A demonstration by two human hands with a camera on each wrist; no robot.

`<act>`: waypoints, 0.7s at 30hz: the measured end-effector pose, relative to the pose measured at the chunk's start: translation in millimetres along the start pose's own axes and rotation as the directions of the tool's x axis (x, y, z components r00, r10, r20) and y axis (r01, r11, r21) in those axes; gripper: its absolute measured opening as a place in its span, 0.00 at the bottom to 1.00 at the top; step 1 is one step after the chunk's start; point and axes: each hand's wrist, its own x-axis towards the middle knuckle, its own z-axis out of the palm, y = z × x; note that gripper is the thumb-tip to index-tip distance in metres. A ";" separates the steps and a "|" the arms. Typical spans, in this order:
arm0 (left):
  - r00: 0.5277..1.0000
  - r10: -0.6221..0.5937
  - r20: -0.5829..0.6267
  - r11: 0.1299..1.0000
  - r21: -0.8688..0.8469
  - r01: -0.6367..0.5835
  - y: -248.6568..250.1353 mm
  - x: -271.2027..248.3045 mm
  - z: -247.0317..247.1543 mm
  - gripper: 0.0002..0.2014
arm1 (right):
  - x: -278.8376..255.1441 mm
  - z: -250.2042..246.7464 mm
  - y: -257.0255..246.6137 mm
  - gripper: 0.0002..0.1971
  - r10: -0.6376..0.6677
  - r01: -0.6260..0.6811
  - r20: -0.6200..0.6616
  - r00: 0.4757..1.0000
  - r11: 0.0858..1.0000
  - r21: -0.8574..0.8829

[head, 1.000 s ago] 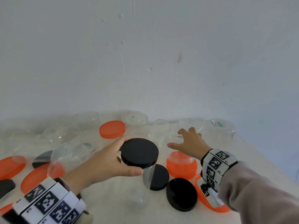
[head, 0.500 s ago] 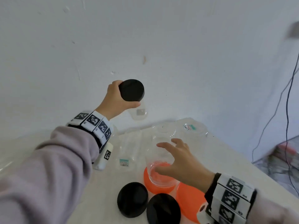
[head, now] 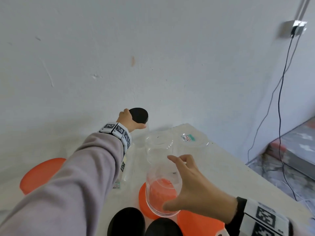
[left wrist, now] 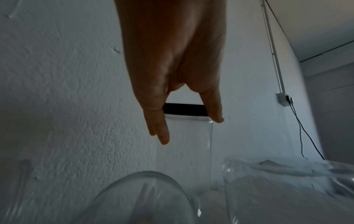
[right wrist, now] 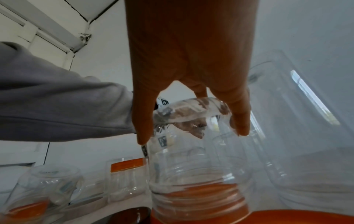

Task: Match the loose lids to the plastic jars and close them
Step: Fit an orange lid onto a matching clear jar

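Nearest you, two black lids (head: 127, 222) lie flat at the front edge of the surface (head: 221, 167), with an orange lid (head: 199, 223) just to their right. Your right hand (head: 194, 189) has moved in since half a second ago: then it hovered with fingers spread above the upturned clear jar (head: 162, 188), and now its grip is curled round that jar's side, thumb low near the mouth and fingers wrapped over the raised bottom. The jar stands mouth-down on another orange lid (head: 142, 200) (the right wrist view shows its threaded neck sitting on the orange disc). Your right wrist is turned so the palm faces left.

A large orange lid (head: 40, 174) lies at the left, partly behind your left sleeve (head: 73, 176). Past the held jar, two more clear jars stand upside down: one (head: 159, 147) directly behind, and one with a sticker on its bottom (head: 192, 142) to its right.

Farthest, your left arm is stretched out toward the wall (head: 153, 48). It has come down: earlier it held the capped jar (left wrist: 189, 139) in the air, and now that jar stands low at the back of the surface by the wall. Your left hand (head: 127, 120) grips the black lid (head: 139, 114) on top, thumb on one side and fingers on the other, pinching the rim.
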 end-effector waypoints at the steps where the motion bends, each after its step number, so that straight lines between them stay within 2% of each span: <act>1: 1.000 -0.012 0.002 1.000 0.012 0.012 1.9 1.3 0.5 0.46 | 0.5 -1.1 -0.4 0.56 0.002 -0.002 0.007 1.000 1.000 -0.005; 8: 1.000 -0.022 -0.007 0.999 0.045 0.022 9.5 1.9 2.1 0.40 | 1.1 -5.9 -4.2 0.57 0.017 -0.016 0.026 1.000 0.999 -0.039; 12: 1.000 -0.011 0.028 0.986 0.164 0.006 13.3 0.5 -2.1 0.37 | 0.8 -8.3 -5.0 0.58 0.014 -0.008 0.072 0.997 0.997 -0.083; 21: 0.987 0.009 0.159 0.939 0.339 -0.063 16.1 -9.5 -12.1 0.41 | -4.0 -8.4 -5.8 0.59 0.003 0.002 0.056 0.998 0.995 -0.095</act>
